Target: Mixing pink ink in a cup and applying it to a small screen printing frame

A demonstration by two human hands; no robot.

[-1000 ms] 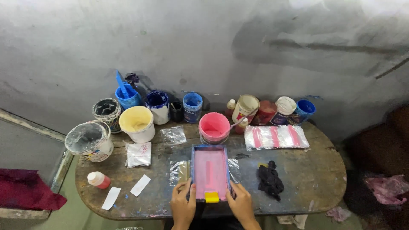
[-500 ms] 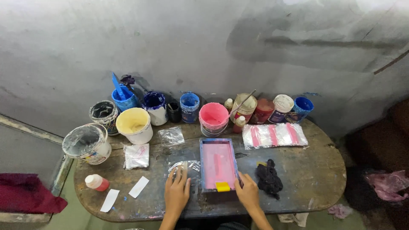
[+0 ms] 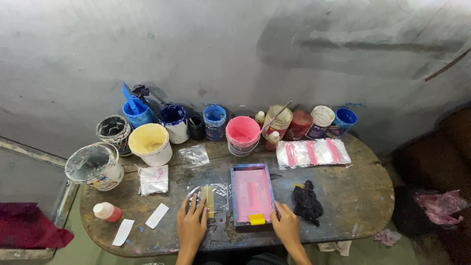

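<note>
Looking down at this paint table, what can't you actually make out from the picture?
Head view only:
- Clear bag: the left hand covers part of it, so what lies beneath is hidden.
- Framed pink screen: its underside faces the table.
- Right hand: grip on the screen's corner is unclear.
- Black pot: contents too dark.
- Both forearms: cut by the bottom edge.

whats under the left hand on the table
The left hand lies flat on a clear plastic bag with a yellowish strip inside, beside the pink screen frame. The bag's near-left corner is covered by the fingers.
</note>
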